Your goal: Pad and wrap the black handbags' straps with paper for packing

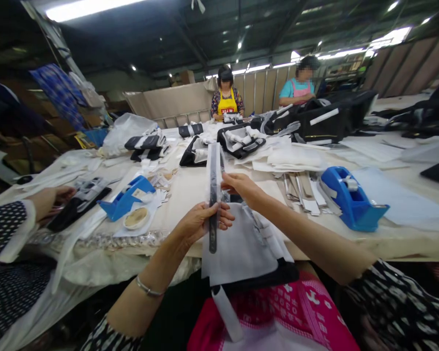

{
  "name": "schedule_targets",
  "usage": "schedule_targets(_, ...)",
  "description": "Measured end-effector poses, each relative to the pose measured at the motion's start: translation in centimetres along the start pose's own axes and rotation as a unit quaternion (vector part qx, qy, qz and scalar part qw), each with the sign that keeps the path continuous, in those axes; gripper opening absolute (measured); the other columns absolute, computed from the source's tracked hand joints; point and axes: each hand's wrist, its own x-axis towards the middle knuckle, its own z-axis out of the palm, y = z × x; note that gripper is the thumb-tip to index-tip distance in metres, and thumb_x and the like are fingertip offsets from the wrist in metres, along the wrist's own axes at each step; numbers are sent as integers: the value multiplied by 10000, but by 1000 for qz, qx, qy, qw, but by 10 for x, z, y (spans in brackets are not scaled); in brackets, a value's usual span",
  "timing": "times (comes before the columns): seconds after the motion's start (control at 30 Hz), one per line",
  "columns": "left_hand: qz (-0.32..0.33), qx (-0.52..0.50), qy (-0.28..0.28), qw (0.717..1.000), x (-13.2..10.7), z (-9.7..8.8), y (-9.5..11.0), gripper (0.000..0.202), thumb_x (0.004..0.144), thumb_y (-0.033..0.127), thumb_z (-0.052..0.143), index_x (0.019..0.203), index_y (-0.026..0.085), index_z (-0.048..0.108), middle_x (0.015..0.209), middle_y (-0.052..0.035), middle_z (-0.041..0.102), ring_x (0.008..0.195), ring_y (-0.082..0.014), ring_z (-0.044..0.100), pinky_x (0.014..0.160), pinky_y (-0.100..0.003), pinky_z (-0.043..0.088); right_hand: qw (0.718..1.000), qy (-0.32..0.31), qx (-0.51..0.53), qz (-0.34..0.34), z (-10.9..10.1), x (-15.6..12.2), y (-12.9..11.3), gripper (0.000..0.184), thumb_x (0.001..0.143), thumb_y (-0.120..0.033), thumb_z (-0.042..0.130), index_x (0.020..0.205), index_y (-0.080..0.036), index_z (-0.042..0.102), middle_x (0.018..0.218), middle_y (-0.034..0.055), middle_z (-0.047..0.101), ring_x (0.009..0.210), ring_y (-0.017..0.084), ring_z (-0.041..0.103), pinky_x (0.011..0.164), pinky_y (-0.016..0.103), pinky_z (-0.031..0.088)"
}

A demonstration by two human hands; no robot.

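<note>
Both my hands hold a long narrow black strap [214, 185] upright above the table edge, with a pale wrap along its upper part. My left hand [201, 222] is closed round its lower part. My right hand [239, 186] pinches it higher up on the right side. Under my hands a white fabric sheet [237, 248] lies over a black piece and hangs over the table's front edge toward my red apron [278, 312].
A blue tape dispenser [351, 197] stands on the right, another blue dispenser [126, 197] on the left beside a small round dish [136, 218]. A co-worker's hand [47, 200] rests at far left. Black-and-white goods and white sheets pile further back; two people work at the far end.
</note>
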Motion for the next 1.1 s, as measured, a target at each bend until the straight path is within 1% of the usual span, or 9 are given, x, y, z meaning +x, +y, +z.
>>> schedule_targets(0.1,-14,9,-25,1000,7,11,-8,303,881,345,644,971,56,667,853,-181,734,676,-206,708,634,-267,565,969,-118,194,102,-2,5,0,460,983,-517,435,913,-110,637,863,124,718,785,200,673,708,283,525)
schedule_targets(0.2,5,7,-21,1000,11,19,-14,318,907,368,604,965,61,667,812,-155,724,632,-178,684,621,-252,547,952,-139,260,87,-5,12,-3,307,1008,-334,448,906,-107,629,848,112,732,781,179,692,728,266,535)
schedule_targets(0.3,37,-7,2,999,15,22,-15,313,908,367,603,943,62,665,747,-114,698,581,-145,646,596,-228,521,958,-132,243,74,-1,7,-9,308,1008,-253,434,846,-97,643,852,111,732,694,144,678,643,223,523)
schedule_targets(0.5,90,-16,50,995,18,20,-11,294,827,377,706,845,95,624,650,-60,645,493,-128,571,507,-221,465,964,-177,152,124,11,-23,-21,298,979,-257,476,936,-69,704,633,49,670,341,98,461,323,222,337)
schedule_targets(0.6,101,-22,61,993,15,23,-7,294,814,376,721,830,103,613,646,-48,634,472,-100,532,478,-196,424,962,-167,177,124,13,-22,-23,183,945,-184,547,922,-78,694,761,67,710,492,94,586,400,165,417)
schedule_targets(0.7,112,-22,76,991,5,31,-9,286,838,377,698,823,105,608,574,-5,580,385,-27,359,413,-149,300,947,-167,244,123,14,-9,-31,178,972,-217,528,933,-92,650,926,106,721,705,123,674,509,151,492)
schedule_targets(0.8,104,-11,86,991,-10,41,-24,304,873,419,650,928,123,616,500,55,489,354,-7,211,379,-143,184,935,-137,307,110,10,11,-47,241,1022,-283,428,957,-113,585,877,110,714,719,150,684,579,217,550)
schedule_targets(0.97,55,-16,85,995,-37,45,-50,342,893,464,609,1052,161,586,489,81,448,353,-16,174,367,-156,149,930,-49,354,86,-4,37,-68,231,1041,-287,359,989,-149,537,858,78,701,761,155,692,738,294,575)
schedule_targets(1.1,79,-26,94,992,-42,39,-32,291,915,411,592,1042,150,594,489,76,444,360,-14,164,370,-153,150,940,-48,329,73,-6,26,-57,313,1032,-384,375,962,-146,566,973,96,698,833,161,676,774,289,548)
